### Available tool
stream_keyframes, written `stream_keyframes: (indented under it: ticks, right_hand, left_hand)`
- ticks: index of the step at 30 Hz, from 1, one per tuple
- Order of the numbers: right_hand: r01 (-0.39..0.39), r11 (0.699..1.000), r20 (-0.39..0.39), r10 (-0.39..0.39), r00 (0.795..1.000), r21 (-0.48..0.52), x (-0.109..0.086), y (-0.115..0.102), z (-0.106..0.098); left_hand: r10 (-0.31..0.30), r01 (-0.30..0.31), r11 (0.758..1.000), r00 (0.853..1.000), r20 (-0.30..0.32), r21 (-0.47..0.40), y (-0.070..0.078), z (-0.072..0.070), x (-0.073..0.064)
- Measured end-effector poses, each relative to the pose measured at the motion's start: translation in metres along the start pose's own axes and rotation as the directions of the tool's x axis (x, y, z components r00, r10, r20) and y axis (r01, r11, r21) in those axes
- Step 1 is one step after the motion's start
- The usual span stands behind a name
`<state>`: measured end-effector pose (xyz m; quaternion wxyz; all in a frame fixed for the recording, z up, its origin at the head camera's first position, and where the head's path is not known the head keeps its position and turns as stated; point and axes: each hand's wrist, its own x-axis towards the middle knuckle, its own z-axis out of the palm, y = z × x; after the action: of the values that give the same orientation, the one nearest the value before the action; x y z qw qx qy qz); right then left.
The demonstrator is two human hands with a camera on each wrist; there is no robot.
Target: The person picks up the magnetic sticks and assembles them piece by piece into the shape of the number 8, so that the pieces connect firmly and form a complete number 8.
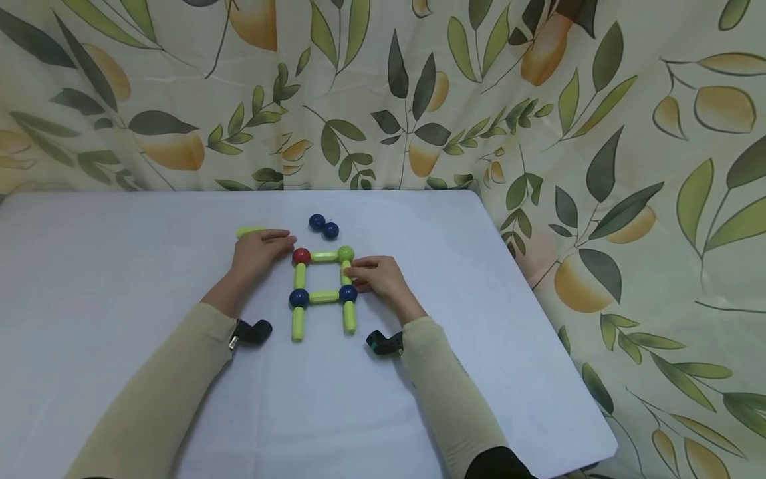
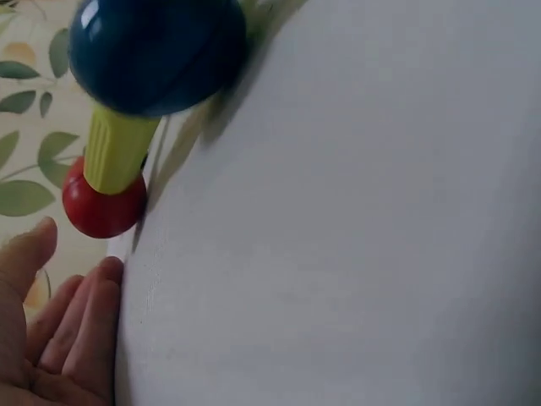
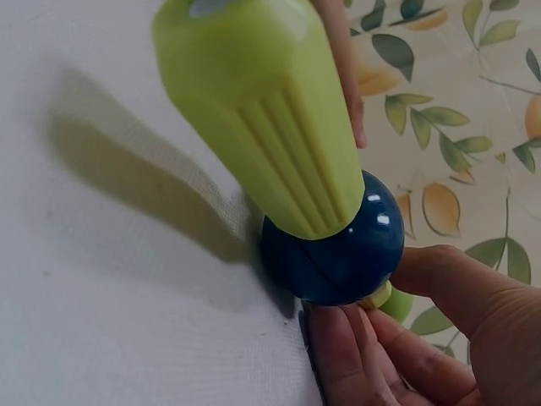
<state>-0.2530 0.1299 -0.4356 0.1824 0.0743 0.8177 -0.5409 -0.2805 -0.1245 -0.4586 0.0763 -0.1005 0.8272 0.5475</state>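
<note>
A frame of yellow-green magnetic-style building rods (image 1: 324, 297) and balls lies on the white table. Its far corners are a red ball (image 1: 302, 256) and a green ball (image 1: 346, 253). Blue balls (image 1: 299, 298) form the nearer corners, each with a rod pointing toward the person. My left hand (image 1: 257, 256) is beside the red ball (image 2: 103, 203), fingers extended and holding nothing. Between thumb and fingers, my right hand (image 1: 383, 279) pinches the right-side rod (image 1: 346, 274), just beyond the blue ball (image 3: 338, 249). That ball largely hides the pinched rod in the right wrist view.
Two loose blue balls (image 1: 324, 227) sit behind the frame. Another yellow-green rod (image 1: 250, 231) lies behind the left hand, partly covered by it. A patterned curtain (image 1: 383, 93) hangs behind the table (image 1: 526, 372), whose right edge runs diagonally.
</note>
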Motion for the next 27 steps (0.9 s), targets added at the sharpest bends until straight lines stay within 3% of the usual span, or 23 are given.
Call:
stream_keyframes:
  ticks: [4,10,20,27]
  right_hand:
    - [0.008,1.0,0.001,-0.008,1.0,0.008,-0.001,0.001,-0.002]
    - [0.005,1.0,-0.004,-0.005,1.0,0.011,-0.001,0.003,-0.003]
    - [0.0,1.0,0.009,0.0,1.0,0.009,0.002,0.004,-0.002]
    - [-0.006,1.0,-0.004,0.006,1.0,0.017,0.002,0.004,-0.001]
  left_hand:
    - [0.009,-0.009,1.0,1.0,0.005,-0.022,0.008,0.006,0.018]
    - [0.017,-0.017,1.0,1.0,0.012,0.024,0.023,0.011,0.036]
    - [0.047,-0.053,0.996,0.996,0.082,0.077,0.033,0.014,0.051]
    - [0.067,-0.075,0.986,0.996,0.061,0.147,0.037,0.022,0.053]
